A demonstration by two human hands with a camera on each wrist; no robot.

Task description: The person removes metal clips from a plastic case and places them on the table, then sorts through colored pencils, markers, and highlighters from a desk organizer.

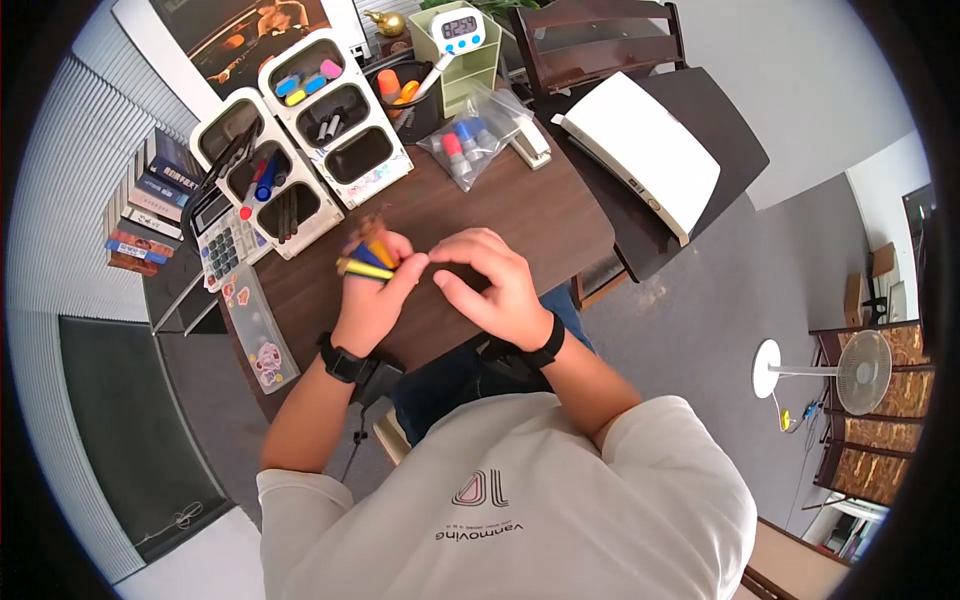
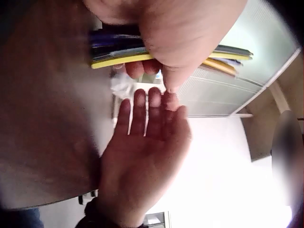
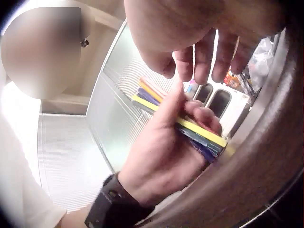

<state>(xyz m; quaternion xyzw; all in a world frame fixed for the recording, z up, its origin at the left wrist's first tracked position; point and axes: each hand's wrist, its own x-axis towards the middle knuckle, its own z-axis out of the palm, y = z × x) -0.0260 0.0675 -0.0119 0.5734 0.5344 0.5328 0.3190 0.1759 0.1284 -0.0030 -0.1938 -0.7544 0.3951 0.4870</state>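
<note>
My left hand (image 1: 372, 305) grips a bundle of coloured pencils (image 3: 204, 132) over the brown desk, thumb across the front. Yellow, orange, dark green and blue ones show, sticking out at both sides of the fist. Close beside it, the right hand (image 1: 497, 290) holds nothing. Its fingers are extended and slightly bent, and their tips reach toward the left thumb. In the left wrist view the right palm (image 2: 145, 156) faces the camera below the pencils. Beyond the hands stands a white organizer (image 1: 330, 193) with pens, erasers and dark pencils in its compartments.
A calculator (image 1: 228, 248) and a translucent stickered case (image 1: 250, 320) lie along the left edge. Farther back are a black mesh cup (image 1: 425, 110), a plastic bag of markers (image 1: 480, 160), a stapler (image 1: 532, 148) and a timer (image 1: 460, 30). A chair bears a white box (image 1: 650, 140).
</note>
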